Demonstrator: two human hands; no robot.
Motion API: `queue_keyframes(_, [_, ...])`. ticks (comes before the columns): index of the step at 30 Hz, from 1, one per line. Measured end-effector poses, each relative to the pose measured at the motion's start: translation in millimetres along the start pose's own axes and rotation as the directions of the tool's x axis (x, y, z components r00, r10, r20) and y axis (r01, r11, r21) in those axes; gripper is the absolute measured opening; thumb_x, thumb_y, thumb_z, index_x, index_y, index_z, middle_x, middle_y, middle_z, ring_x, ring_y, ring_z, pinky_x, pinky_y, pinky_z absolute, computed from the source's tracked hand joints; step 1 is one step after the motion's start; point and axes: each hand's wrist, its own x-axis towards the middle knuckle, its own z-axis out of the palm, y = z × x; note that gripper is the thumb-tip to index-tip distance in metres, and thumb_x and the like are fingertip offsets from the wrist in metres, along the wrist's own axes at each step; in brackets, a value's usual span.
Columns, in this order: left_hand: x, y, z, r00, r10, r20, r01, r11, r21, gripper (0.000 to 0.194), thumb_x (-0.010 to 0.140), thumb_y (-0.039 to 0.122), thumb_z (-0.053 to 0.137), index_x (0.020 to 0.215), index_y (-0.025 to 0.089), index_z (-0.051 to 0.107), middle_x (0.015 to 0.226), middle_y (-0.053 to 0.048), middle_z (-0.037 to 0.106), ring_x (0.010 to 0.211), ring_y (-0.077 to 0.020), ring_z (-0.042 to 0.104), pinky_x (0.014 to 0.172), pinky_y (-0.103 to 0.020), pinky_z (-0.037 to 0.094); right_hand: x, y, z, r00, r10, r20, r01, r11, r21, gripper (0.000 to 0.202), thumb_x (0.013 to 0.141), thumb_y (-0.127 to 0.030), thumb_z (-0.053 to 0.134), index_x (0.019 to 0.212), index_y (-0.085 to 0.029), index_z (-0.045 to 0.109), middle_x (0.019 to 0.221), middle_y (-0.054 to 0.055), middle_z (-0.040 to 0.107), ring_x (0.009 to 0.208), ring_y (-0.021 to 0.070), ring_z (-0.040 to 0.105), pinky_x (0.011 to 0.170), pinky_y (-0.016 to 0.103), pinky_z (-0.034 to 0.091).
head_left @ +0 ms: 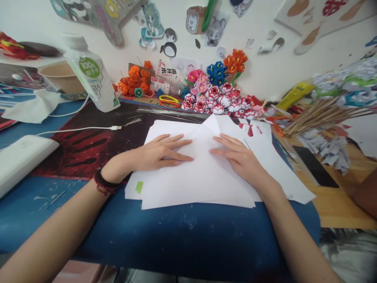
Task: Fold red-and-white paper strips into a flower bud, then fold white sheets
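A stack of white paper sheets (194, 184) lies on the blue table mat (188, 236), its sheets slightly out of line. My left hand (160, 152) rests flat on the left part of the top paper, fingers spread. On the right part lies my right hand (240, 157), its fingers apart and stretched toward the middle. Between and beyond both hands, a raised paper fold (212, 125) stands up at the far edge. A green patch (139, 187) shows at the stack's lower left. Red marks (250, 129) are on paper at the upper right.
A white bottle (92, 78) and a white power bank (25, 161) stand and lie at the left. Paper flowers (218, 100) line the wall behind the stack. A yellow cutter (295, 95), thin sticks (321, 110) and a black phone-like slab (315, 167) are at the right.
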Motion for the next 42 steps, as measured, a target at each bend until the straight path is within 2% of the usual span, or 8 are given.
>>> queue_keyframes(7, [-2, 0, 1.3, 1.000, -0.010, -0.007, 0.011, 1.000, 0.028, 0.041, 0.106, 0.044, 0.039, 0.145, 0.053, 0.044, 0.168, 0.009, 0.016, 0.156, -0.0296, 0.013, 0.124, -0.055, 0.009, 4, -7, 4, 0.998, -0.057, -0.006, 0.057, 0.998, 0.023, 0.060, 0.087, 0.006, 0.033, 0.123, -0.022, 0.072, 0.132, 0.006, 0.067, 0.128, 0.0207, 0.058, 0.111, 0.047, 0.046])
queue_keyframes(10, [-2, 0, 1.7, 1.000, -0.008, -0.017, 0.009, 0.999, 0.042, 0.041, 0.106, 0.044, 0.038, 0.145, 0.052, 0.044, 0.168, 0.009, 0.018, 0.156, -0.0288, 0.013, 0.124, -0.055, 0.009, 3, -15, -8, 0.987, 0.056, -0.153, -0.046, 0.997, 0.064, 0.049, 0.093, -0.003, 0.039, 0.116, -0.027, 0.075, 0.127, 0.004, 0.070, 0.123, 0.0227, 0.062, 0.110, 0.048, 0.047])
queue_keyframes(13, [-2, -1, 2.7, 0.999, 0.004, -0.033, -0.002, 0.999, 0.045, 0.041, 0.106, 0.044, 0.037, 0.145, 0.051, 0.046, 0.167, 0.008, 0.019, 0.156, -0.0284, 0.013, 0.124, -0.055, 0.009, -5, -43, -18, 0.844, 0.298, -0.447, -0.288, 0.953, 0.092, 0.036, 0.097, -0.016, 0.047, 0.114, -0.030, 0.076, 0.121, 0.004, 0.072, 0.119, 0.0265, 0.065, 0.111, 0.050, 0.047])
queue_keyframes(15, [-2, -2, 3.7, 0.999, 0.016, -0.044, -0.014, 0.999, 0.042, 0.040, 0.106, 0.043, 0.037, 0.144, 0.052, 0.047, 0.167, 0.008, 0.020, 0.156, -0.0283, 0.014, 0.124, -0.054, 0.008, -11, -73, -13, 0.766, 0.379, -0.519, -0.388, 0.917, 0.097, 0.036, 0.099, -0.018, 0.046, 0.118, -0.030, 0.074, 0.121, 0.006, 0.072, 0.119, 0.0268, 0.065, 0.110, 0.049, 0.048])
queue_keyframes(19, [-2, -3, 5.3, 0.998, 0.011, -0.055, -0.008, 0.999, 0.050, 0.040, 0.105, 0.044, 0.039, 0.143, 0.052, 0.047, 0.167, 0.007, 0.021, 0.156, -0.0286, 0.016, 0.124, -0.054, 0.008, -13, -131, 26, 0.938, 0.294, -0.184, -0.291, 0.956, 0.044, 0.047, 0.098, -0.014, 0.042, 0.141, -0.025, 0.059, 0.144, 0.005, 0.059, 0.137, 0.0250, 0.052, 0.114, 0.049, 0.046])
queue_keyframes(21, [-2, -2, 5.7, 0.999, 0.003, -0.054, 0.000, 0.998, 0.056, 0.040, 0.105, 0.044, 0.039, 0.143, 0.051, 0.048, 0.167, 0.007, 0.021, 0.156, -0.0284, 0.016, 0.124, -0.053, 0.008, -8, -147, 45, 0.959, 0.264, -0.099, -0.264, 0.964, 0.006, 0.050, 0.099, -0.012, 0.039, 0.146, -0.020, 0.053, 0.152, 0.008, 0.050, 0.143, 0.0253, 0.045, 0.118, 0.050, 0.042])
queue_keyframes(30, [-1, -4, 7.4, 0.999, 0.006, -0.053, -0.002, 0.998, 0.067, 0.040, 0.106, 0.047, 0.037, 0.145, 0.051, 0.046, 0.167, 0.005, 0.023, 0.156, -0.0269, 0.017, 0.123, -0.052, 0.010, 12, -159, 58, 0.973, 0.232, -0.010, -0.232, 0.969, -0.083, 0.048, 0.102, -0.016, 0.035, 0.146, -0.008, 0.051, 0.154, 0.012, 0.044, 0.144, 0.0253, 0.043, 0.119, 0.046, 0.040])
queue_keyframes(42, [-1, -4, 5.4, 0.999, 0.001, -0.034, 0.001, 0.999, 0.050, 0.040, 0.105, 0.045, 0.039, 0.145, 0.051, 0.046, 0.167, 0.005, 0.022, 0.156, -0.0270, 0.016, 0.123, -0.053, 0.010, -2, -146, 56, 0.913, 0.374, -0.161, -0.387, 0.921, -0.055, 0.045, 0.103, -0.019, 0.036, 0.142, -0.009, 0.057, 0.146, 0.013, 0.056, 0.140, 0.0264, 0.049, 0.117, 0.049, 0.044])
